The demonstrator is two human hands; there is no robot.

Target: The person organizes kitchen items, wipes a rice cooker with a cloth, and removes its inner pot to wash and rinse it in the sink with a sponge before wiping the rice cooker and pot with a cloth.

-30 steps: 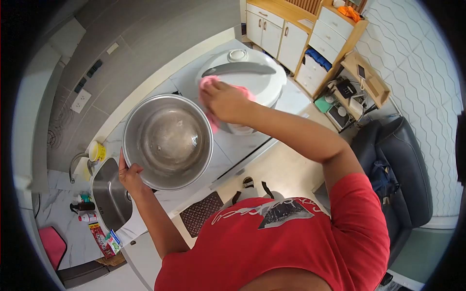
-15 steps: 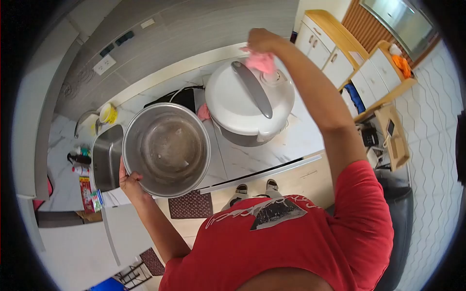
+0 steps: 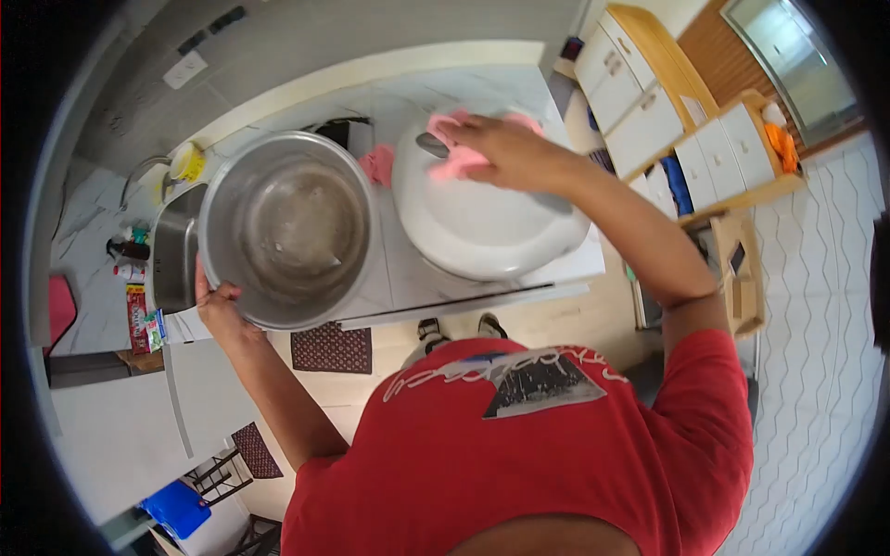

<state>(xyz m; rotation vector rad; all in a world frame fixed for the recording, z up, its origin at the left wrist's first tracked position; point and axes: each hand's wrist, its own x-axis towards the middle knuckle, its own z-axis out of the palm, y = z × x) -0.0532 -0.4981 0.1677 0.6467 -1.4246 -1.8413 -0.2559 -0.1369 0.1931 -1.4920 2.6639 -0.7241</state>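
Observation:
My left hand (image 3: 222,310) grips the near left side of a large round metal pot (image 3: 230,208), thumb over the rim. The pot tips toward me, and its inside shows worn, stained metal. On the right, a big white rice cooker (image 3: 487,236) stands on the counter with its lid on. My right hand (image 3: 508,153) presses a pink cloth (image 3: 454,167) against the top of the lid, covering most of the grey handle (image 3: 430,144). Another piece of pink cloth (image 3: 377,165) lies on the counter between pot and cooker.
Left of the pot is a metal sink (image 3: 176,246) with a faucet (image 3: 139,176) and a yellow tub (image 3: 187,162). Bottles and packets (image 3: 137,315) line its near side. The counter's front edge (image 3: 464,306) runs before me; white drawers (image 3: 649,125) stand at the right.
My right hand has come from behind the cooker onto its lid with the pink cloth. The view has shifted somewhat; my left hand still holds the pot.

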